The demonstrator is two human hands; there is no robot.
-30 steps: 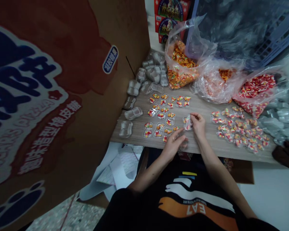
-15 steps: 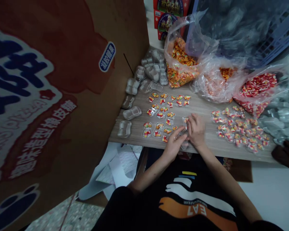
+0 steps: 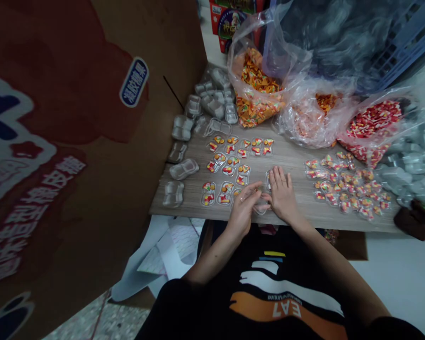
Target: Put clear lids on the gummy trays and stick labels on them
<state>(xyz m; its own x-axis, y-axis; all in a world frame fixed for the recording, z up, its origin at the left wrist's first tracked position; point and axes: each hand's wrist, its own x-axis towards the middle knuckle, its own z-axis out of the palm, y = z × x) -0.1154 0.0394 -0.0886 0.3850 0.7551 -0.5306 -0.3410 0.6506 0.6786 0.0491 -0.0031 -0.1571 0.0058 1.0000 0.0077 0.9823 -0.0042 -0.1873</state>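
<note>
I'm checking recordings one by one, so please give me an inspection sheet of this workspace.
Surface: greyish table
Items: filled clear trays, in rows left, clustered right; three bags behind
Clutter: unfilled clear trays beside the carton; unidentified brown item
Hands: left hand at clear plastic, grip unclear; right hand flat, fingers extended
Cables: nothing certain; thin dark line by carton
Surroundings: carton left, blue crate and red boxes behind

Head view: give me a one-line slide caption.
Left hand and right hand close together over a table with filled clear trays, bags of colourful pieces behind.
</note>
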